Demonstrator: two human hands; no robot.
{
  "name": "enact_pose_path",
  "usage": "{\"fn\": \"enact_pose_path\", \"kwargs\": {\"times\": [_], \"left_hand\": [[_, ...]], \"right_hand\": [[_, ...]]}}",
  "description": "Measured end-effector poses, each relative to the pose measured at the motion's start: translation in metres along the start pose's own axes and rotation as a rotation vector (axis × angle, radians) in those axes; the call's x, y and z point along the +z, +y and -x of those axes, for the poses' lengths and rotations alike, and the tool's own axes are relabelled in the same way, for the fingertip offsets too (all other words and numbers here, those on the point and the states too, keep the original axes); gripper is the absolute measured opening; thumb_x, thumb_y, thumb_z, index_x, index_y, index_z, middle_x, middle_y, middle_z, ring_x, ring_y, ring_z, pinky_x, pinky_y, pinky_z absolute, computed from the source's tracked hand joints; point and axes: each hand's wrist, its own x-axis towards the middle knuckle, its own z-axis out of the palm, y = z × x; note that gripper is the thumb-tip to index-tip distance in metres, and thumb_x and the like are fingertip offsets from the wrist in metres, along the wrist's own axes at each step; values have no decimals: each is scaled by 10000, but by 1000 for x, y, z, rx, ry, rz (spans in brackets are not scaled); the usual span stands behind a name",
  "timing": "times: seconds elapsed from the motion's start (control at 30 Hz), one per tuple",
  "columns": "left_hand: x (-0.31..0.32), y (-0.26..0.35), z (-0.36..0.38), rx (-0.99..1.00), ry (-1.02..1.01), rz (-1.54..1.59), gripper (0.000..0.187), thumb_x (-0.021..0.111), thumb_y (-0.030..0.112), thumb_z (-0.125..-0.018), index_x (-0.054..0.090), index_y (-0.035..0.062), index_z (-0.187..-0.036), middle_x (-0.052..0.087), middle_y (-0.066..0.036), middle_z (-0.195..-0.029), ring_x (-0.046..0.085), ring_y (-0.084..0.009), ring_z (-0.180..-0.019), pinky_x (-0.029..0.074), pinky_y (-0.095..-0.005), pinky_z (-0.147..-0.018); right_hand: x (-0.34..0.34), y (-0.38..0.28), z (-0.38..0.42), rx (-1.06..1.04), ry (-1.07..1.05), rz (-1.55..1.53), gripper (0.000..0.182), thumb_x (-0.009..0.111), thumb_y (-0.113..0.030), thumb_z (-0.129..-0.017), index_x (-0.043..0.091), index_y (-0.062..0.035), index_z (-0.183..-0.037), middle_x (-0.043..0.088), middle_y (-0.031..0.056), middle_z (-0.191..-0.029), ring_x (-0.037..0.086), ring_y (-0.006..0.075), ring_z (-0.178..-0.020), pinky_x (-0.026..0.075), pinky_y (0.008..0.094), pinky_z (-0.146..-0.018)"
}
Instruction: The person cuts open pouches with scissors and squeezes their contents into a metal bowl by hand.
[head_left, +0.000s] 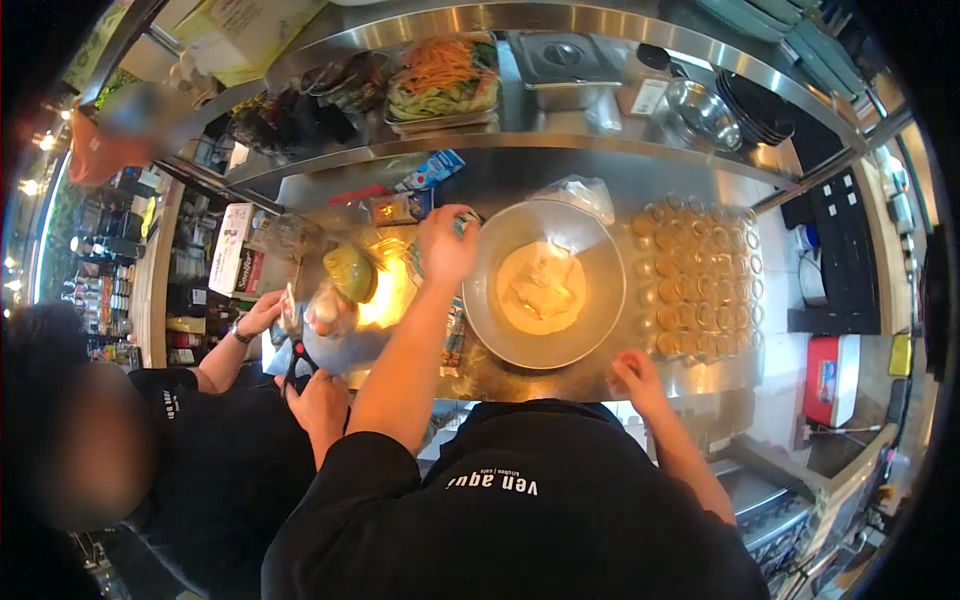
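A large metal bowl [600, 330] stands on the steel counter and holds a pale beige batter [540, 290]. My left hand [445, 245] reaches out to the bowl's left rim, its fingers closed around a small bluish item that I cannot identify. My right hand [635, 375] rests on the near counter edge below the bowl, holding nothing. Several small round cups [700, 275] stand in rows just right of the bowl.
A co-worker in black stands at my left, with scissors [295, 350] in one hand and a bag [330, 310] in the other. A clear plastic bag [575, 195] lies behind the bowl. The shelf above carries a shredded-vegetable tray [445, 75], a lidded pan [560, 60] and stacked bowls [705, 110].
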Motion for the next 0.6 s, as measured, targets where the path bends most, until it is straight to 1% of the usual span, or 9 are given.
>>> {"fn": "enact_pose_path", "kwargs": {"times": [0.1, 0.2, 0.27, 0.3, 0.37, 0.4, 0.47, 0.53, 0.6], "left_hand": [[-4, 43, 10, 125, -54, 65, 250, 732, 153, -834, 693, 70, -1066, 669, -183, -1105, 592, -405, -1083, 480, -491, -957], [11, 47, 24, 166, -60, 136, 246, 734, 131, -828, 688, 66, -1061, 668, -176, -1102, 590, -402, -1078, 480, -485, -957], [11, 49, 31, 170, -61, 152, 243, 732, 131, -829, 688, 63, -1058, 668, -174, -1102, 590, -401, -1078, 478, -483, -962], [11, 51, 33, 158, -65, 155, 241, 730, 130, -829, 688, 61, -1056, 669, -171, -1103, 591, -401, -1079, 476, -481, -967], [11, 52, 35, 147, -82, 182, 239, 730, 128, -829, 689, 63, -1056, 669, -170, -1104, 591, -401, -1084, 475, -479, -975], [10, 53, 36, 125, -90, 191, 238, 730, 126, -828, 690, 66, -1055, 670, -169, -1106, 591, -401, -1090, 473, -476, -984], [11, 49, 35, 124, -62, 200, 237, 730, 126, -827, 692, 72, -1055, 669, -168, -1104, 591, -401, -1093, 473, -474, -987], [9, 50, 32, 103, -7, 190, 236, 730, 125, -826, 693, 79, -1055, 669, -167, -1102, 591, -401, -1096, 472, -473, -991], [0, 55, 37, 59, 13, 194, 241, 728, 121, -820, 694, 84, -1056, 671, -166, -1102, 596, -398, -1089, 474, -474, -989]], "right_hand": [[-30, 27, 49, 70, 26, 51, 231, 704, -225, -991, 598, -53, -1103, 666, 46, -869, 680, 158, -742, 516, 283, -613], [-70, 87, 92, 103, 72, 90, 225, 705, -262, -988, 631, -58, -1044, 666, 37, -843, 681, 151, -759, 517, 285, -627], [-93, 133, 114, 110, 184, 302, 265, 728, -300, -953, 665, -47, -1001, 692, 60, -847, 689, 187, -766, 537, 320, -666], [-97, 133, 124, 105, 205, 304, 265, 728, -300, -953, 665, -47, -1001, 692, 60, -847, 689, 187, -766, 537, 320, -666], [-103, 134, 149, 147, 300, 719, 278, 748, -298, -912, 688, -39, -991, 730, 94, -876, 707, 230, -807, 558, 364, -735], [-111, 136, 156, 149, 312, 724, 278, 748, -298, -912, 688, -39, -991, 730, 94, -876, 707, 230, -807, 558, 364, -735], [-135, 135, 159, 285, 151, 812, 277, 760, -287, -883, 700, -39, -991, 753, 117, -907, 724, 254, -853, 558, 377, -802], [-140, 91, 158, 349, 79, 817, 227, 744, -255, -900, 711, -50, -991, 753, 102, -897, 722, 208, -880, 551, 352, -819], [-152, 72, 151, 355, 31, 597, 173, 722, -206, -914, 723, -52, -993, 747, 84, -872, 708, 180, -860, 545, 336, -817]]}}
